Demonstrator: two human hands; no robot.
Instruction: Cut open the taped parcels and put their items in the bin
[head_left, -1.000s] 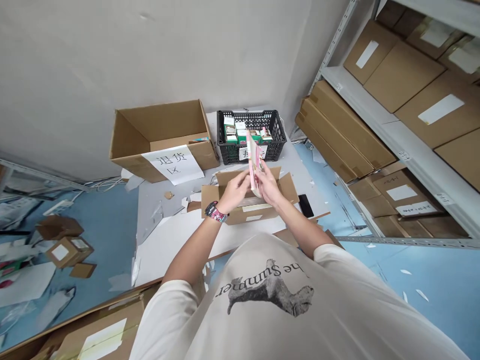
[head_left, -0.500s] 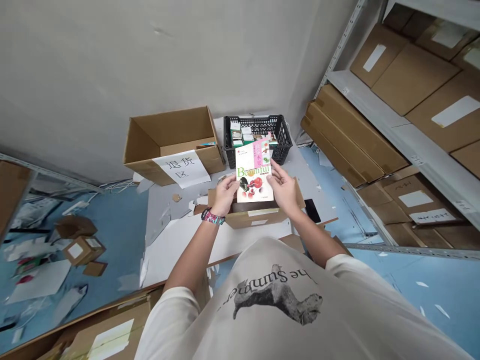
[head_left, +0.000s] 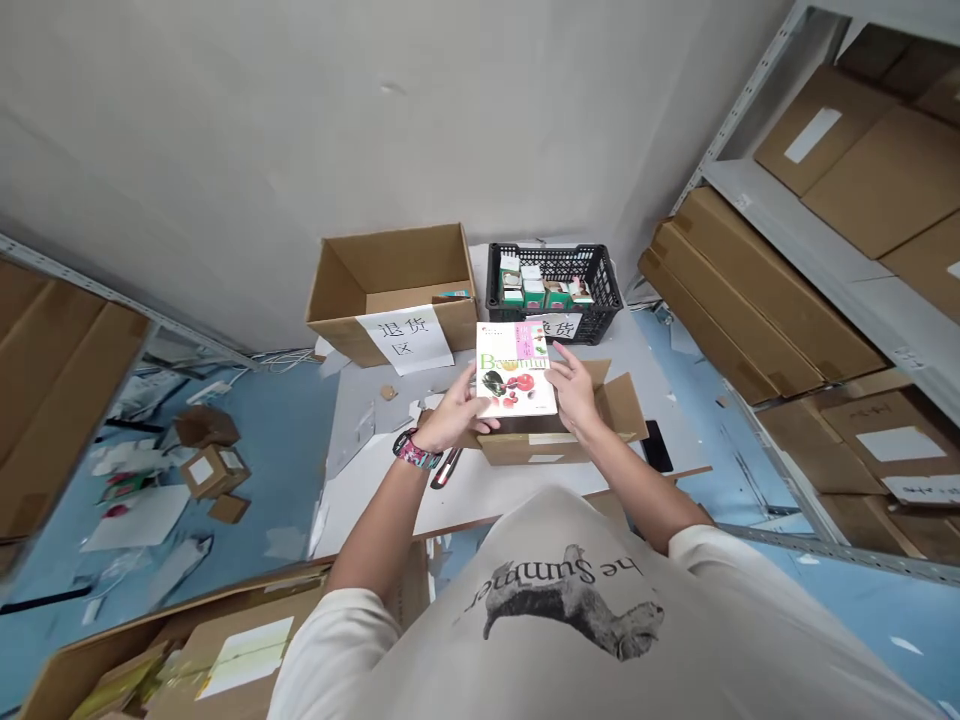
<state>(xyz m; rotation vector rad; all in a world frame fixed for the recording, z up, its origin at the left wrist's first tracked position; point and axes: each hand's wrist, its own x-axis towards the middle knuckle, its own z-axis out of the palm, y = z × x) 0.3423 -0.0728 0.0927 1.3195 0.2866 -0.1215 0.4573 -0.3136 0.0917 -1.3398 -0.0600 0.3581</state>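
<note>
A white book [head_left: 517, 385] with vegetables and fruit on its cover is held above an open cardboard box [head_left: 536, 450]. My left hand [head_left: 455, 410], with a patterned watch on its wrist, grips the book's left edge, fingers partly under it. The right edge is gripped by my right hand [head_left: 571, 388]. Behind the book stands a black plastic basket [head_left: 600, 318] holding several small green and white boxes [head_left: 534, 288]. A larger open carton [head_left: 345, 342] with a paper sign [head_left: 405, 337] is at the back left.
On the table [head_left: 360, 500] lie a box cutter [head_left: 446, 468], paper scraps and a black phone [head_left: 658, 446] at the right. Shelves [head_left: 795, 240] with cartons stand at the right. Small boxes [head_left: 214, 470] and wrappings litter the floor at left. A wide carton [head_left: 225, 640] is at lower left.
The view has shifted, moving the surroundings rightward. The book is lower and tilted flatter, uncovering more of the basket and its label. My left hand has moved further under the book. The box cutter now shows.
</note>
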